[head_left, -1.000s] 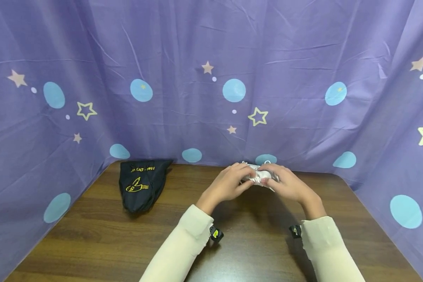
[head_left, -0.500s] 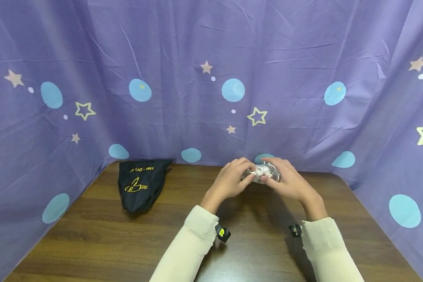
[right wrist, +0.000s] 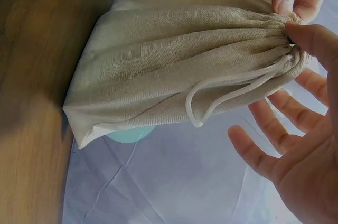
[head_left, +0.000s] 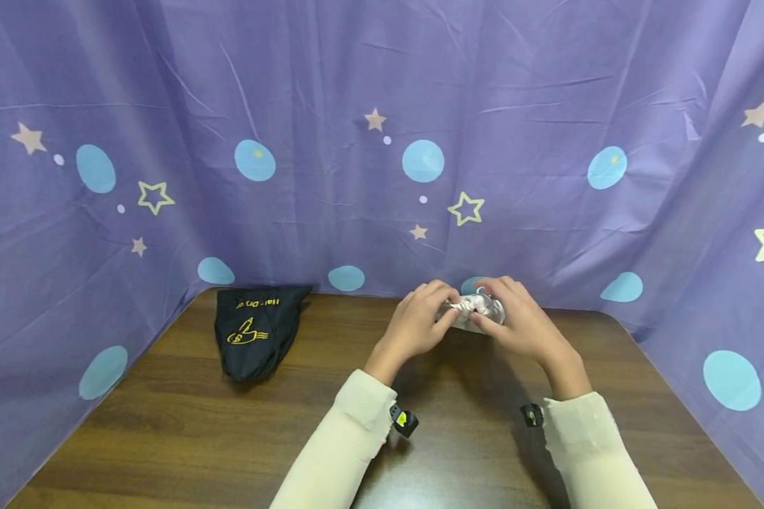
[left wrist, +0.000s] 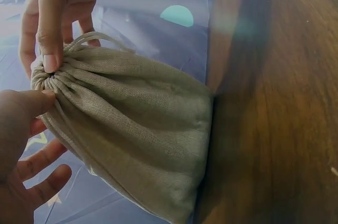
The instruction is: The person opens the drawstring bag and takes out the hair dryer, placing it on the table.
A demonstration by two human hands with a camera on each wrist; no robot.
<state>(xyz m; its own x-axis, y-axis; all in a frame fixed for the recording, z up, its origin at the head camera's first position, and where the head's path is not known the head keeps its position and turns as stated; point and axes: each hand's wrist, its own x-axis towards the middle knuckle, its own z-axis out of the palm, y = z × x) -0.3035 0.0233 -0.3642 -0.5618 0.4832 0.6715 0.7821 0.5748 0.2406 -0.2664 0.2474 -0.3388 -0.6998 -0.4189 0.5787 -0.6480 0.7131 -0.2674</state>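
A beige cloth drawstring bag (left wrist: 137, 113) stands upright on the wooden table near its back edge. Its mouth is bunched into pleats, with a small dark gap in the middle. My left hand (head_left: 414, 325) pinches one side of the gathered rim between thumb and fingers. On the opposite side my right hand (head_left: 525, 322) pinches the rim, its other fingers spread in the right wrist view. A loop of white drawstring (right wrist: 232, 92) hangs down the bag's side, and another cord loop (left wrist: 100, 36) sticks out on the other side. The contents are hidden.
A black pouch (head_left: 255, 336) with yellow "Hair Dryer" lettering lies at the back left of the table (head_left: 184, 431). A purple curtain (head_left: 331, 141) with stars and dots hangs right behind and along both sides.
My left hand has shifted slightly to the right, and the fingers of my right hand have risen a little. The bag's mouth is more tightly bunched than a second ago. The black pouch stays put.
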